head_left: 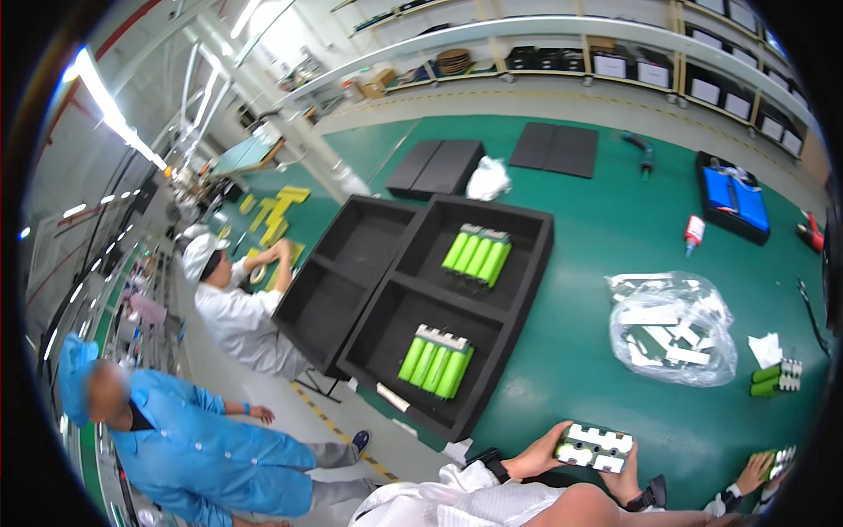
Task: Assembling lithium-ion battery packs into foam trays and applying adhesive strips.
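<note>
Near the lower edge I hold a battery pack [595, 446] between both hands, its face with white insulating pieces and dark round holes turned up. Fingers of my left hand [537, 453] wrap its left side. My right hand [625, 483] grips its lower right side. Farther left, a black foam tray [537, 263] has two compartments, each with a pack of green cylindrical cells: one pack [477, 255] in the far compartment, another pack [435, 363] in the near one. To the right, a clear plastic bag [674, 327] of white pieces lies on the green table [562, 351].
An empty-looking black foam tray [329, 303] adjoins the filled one. Right side: a small green pack [776, 378], a red-white bottle [694, 235], a blue pack in a black tray [734, 198], and another person's hand [753, 472] holding a pack. Two people [202, 439] are at left.
</note>
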The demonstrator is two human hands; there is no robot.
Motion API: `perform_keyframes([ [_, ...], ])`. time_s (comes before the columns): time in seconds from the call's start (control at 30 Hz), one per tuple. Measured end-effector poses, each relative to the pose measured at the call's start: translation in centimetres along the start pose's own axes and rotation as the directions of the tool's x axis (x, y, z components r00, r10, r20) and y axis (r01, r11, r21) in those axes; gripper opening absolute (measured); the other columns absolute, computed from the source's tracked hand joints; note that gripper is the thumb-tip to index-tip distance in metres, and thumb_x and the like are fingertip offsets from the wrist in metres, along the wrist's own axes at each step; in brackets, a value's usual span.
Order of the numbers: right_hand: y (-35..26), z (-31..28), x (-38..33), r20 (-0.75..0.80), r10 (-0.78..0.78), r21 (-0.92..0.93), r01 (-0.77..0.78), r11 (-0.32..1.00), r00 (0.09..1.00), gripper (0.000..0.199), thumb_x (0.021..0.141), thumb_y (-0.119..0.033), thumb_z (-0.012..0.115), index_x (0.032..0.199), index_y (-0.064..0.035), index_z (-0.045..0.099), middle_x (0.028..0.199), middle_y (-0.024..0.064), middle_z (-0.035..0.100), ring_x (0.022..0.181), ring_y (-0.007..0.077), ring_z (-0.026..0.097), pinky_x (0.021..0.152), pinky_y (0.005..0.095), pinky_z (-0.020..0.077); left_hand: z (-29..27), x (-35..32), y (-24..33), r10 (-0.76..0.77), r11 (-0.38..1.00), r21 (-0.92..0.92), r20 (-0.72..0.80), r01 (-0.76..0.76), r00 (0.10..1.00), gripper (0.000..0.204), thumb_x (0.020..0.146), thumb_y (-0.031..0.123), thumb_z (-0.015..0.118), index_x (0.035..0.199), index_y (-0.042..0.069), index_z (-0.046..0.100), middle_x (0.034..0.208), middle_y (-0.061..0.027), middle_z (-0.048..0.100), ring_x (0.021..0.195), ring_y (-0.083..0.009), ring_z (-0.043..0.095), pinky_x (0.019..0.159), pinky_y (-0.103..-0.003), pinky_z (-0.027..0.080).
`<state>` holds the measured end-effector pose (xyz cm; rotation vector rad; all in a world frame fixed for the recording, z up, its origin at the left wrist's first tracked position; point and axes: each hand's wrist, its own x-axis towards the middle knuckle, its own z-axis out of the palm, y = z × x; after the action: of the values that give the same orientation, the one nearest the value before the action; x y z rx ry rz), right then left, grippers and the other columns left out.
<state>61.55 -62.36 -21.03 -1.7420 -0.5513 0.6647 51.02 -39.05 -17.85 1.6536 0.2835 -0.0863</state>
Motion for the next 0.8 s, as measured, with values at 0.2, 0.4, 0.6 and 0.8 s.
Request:
perform_keyframes([
  [0.2, 4.8, -0.4, -2.1, -0.246, -0.039, 0.023, 0.046, 0.999, 0.968, 0.084, 0.068, -0.001, 0.078, 0.137, -0.0040, 0.029, 0.130, 0.0110, 0.043, 0.121, 0.0225, 0.045, 0.102, 0.0353, 0.0389, 1.3, 1.7, -1.6, 0.256, 0.967, -0.019, 0.080, -0.256, 0.963, 0.089, 0.074, 0.015, 0.079, 0.144, 0.006, 0.026, 0.140, -0.0142, 0.039, 0.130, -0.0274, 0.041, 0.108, -0.038, 0.033],
  [0.4, 8.9, -0.7, -1.7, -0.249, -0.124, 0.040, 0.138, 0.990, 0.961, 0.081, 0.070, 0.009, 0.069, 0.139, -0.0006, 0.028, 0.131, 0.0152, 0.044, 0.114, 0.0224, 0.050, 0.096, 0.0354, 0.0431, 1.1, 1.1, -4.1, 0.351, 0.936, 0.027, 0.032, -0.352, 0.936, 0.097, 0.071, 0.015, 0.081, 0.147, 0.009, 0.022, 0.145, -0.0152, 0.034, 0.134, -0.0324, 0.036, 0.110, -0.042, 0.032],
  [0.6, 20.3, -3.3, -2.9, -0.420, -0.210, -0.498, -0.030, 0.867, 0.883, 0.055, 0.076, -0.014, 0.078, 0.117, 0.0062, 0.048, 0.120, 0.0212, 0.051, 0.113, 0.0293, 0.049, 0.103, 0.0409, 0.0326, 2.0, 1.2, -5.9, 0.475, 0.874, 0.144, -0.043, -0.465, 0.879, 0.094, 0.076, 0.018, 0.077, 0.149, 0.009, 0.018, 0.148, -0.0178, 0.030, 0.136, -0.0352, 0.033, 0.110, -0.043, 0.031],
  [0.8, 10.8, -0.5, -3.2, -0.250, -0.477, -0.762, 0.132, 0.634, 0.843, 0.033, 0.085, -0.017, 0.069, 0.108, 0.0006, 0.053, 0.110, 0.0185, 0.050, 0.100, 0.0282, 0.050, 0.090, 0.0392, 0.0390, 2.4, 0.6, -6.9, 0.531, 0.835, 0.223, -0.087, -0.502, 0.843, 0.101, 0.074, 0.014, 0.076, 0.150, 0.005, 0.010, 0.149, -0.0212, 0.026, 0.137, -0.0377, 0.030, 0.113, -0.043, 0.027],
])
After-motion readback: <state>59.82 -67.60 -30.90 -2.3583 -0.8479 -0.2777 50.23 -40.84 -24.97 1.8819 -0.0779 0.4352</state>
